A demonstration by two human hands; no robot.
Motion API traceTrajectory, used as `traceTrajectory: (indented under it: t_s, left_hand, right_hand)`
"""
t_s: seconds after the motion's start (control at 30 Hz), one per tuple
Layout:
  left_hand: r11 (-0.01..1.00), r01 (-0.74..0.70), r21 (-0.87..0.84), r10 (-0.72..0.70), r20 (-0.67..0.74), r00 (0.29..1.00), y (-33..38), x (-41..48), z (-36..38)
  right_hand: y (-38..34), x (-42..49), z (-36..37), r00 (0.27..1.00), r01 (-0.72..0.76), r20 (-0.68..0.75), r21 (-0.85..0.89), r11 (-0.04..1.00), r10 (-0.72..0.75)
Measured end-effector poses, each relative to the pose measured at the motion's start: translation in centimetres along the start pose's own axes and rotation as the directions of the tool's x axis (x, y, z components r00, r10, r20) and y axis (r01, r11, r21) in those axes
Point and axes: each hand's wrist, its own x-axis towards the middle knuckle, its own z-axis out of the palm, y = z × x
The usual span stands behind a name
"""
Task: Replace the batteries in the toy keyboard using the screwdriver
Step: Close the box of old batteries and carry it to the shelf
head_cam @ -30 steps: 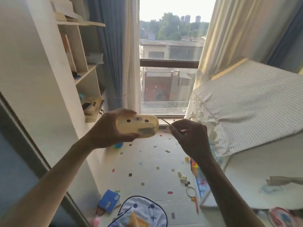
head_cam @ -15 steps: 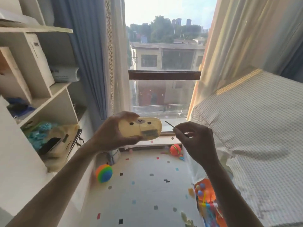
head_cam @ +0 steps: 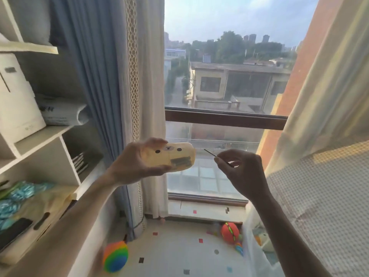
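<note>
while both arms are raised in front of the window [head_cam: 225, 80], the left hand [head_cam: 131, 162] is wrapped around the left end of the toy keyboard [head_cam: 169, 155], thumb under it and fingers curled over the top edge. it's a yellow oblong thing held up in the air, back side facing the camera, with a little bear face printed on it and a dark rectangular battery compartment [head_cam: 182, 161] at the lower right. can't tell if there's a cover on that or not, too blurry.

right hand [head_cam: 242, 170] is pinching the screwdriver [head_cam: 218, 157], a thin dark shaft poking up-left out of the fingertips. its tip sits just beside the right end of the keyboard, with a small gap, not touching.

down on the speckled floor there's a rainbow ball [head_cam: 115, 256] near the curtain [head_cam: 107, 80] and an orange ball [head_cam: 230, 233] under the sill. shelves [head_cam: 38, 134] on the left, mesh fabric [head_cam: 323, 196] on the right.
</note>
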Motion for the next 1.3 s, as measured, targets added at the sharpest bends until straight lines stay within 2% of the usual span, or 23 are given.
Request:
traceTrajectory:
  t_s: [0.23,0.37,0.5,0.6,0.77,0.87,1.0,1.17,1.3]
  left_hand:
    - [0.992,0.021,0.127,-0.009,-0.095,0.995,-7.9,10.7,-2.1]
    - [0.984,0.045,0.175,-0.02,-0.142,0.99,-13.0,15.2,-5.8]
    - [0.963,0.144,0.227,-0.09,-0.235,0.968,-17.4,17.7,-12.3]
    - [0.929,0.256,0.266,-0.155,-0.348,0.925,-20.1,17.9,-17.4]
    - [0.807,0.505,0.306,-0.265,-0.577,0.773,-23.3,14.4,-23.6]
    - [0.713,0.636,0.296,-0.301,-0.69,0.659,-24.5,11.9,-26.5]
    - [0.555,0.793,0.25,-0.33,-0.809,0.486,-24.7,9.3,-28.7]
    - [0.391,0.914,0.105,-0.407,-0.871,0.274,-25.5,6.6,-30.0]
    - [0.29,0.957,-0.009,-0.491,-0.86,0.141,-28.5,4.4,-30.6]
  right_hand:
    - [6.0,13.2,9.1,0.994,0.057,0.085,0.053,0.997,-0.062]
    - [6.8,20.3,15.8,0.989,0.096,0.102,0.124,0.988,-0.109]
    - [5.3,27.9,23.8,0.969,0.158,0.156,0.208,0.965,-0.193]
    - [3.0,33.4,30.9,0.938,0.195,0.218,0.313,0.93,-0.27]
    - [-2.6,38.7,43.1,0.8,0.264,0.375,0.48,0.837,-0.468]
    - [-6.2,40.0,49.7,0.699,0.296,0.393,0.602,0.742,-0.598]
    - [-10.3,40.4,56.7,0.556,0.246,0.409,0.751,0.613,-0.723]
    - [-14.6,39.7,63.5,0.399,0.09,0.517,0.8,0.593,-0.758]
    - [-16.7,36.5,68.2,0.398,0.166,0.518,0.771,0.614,-0.757]
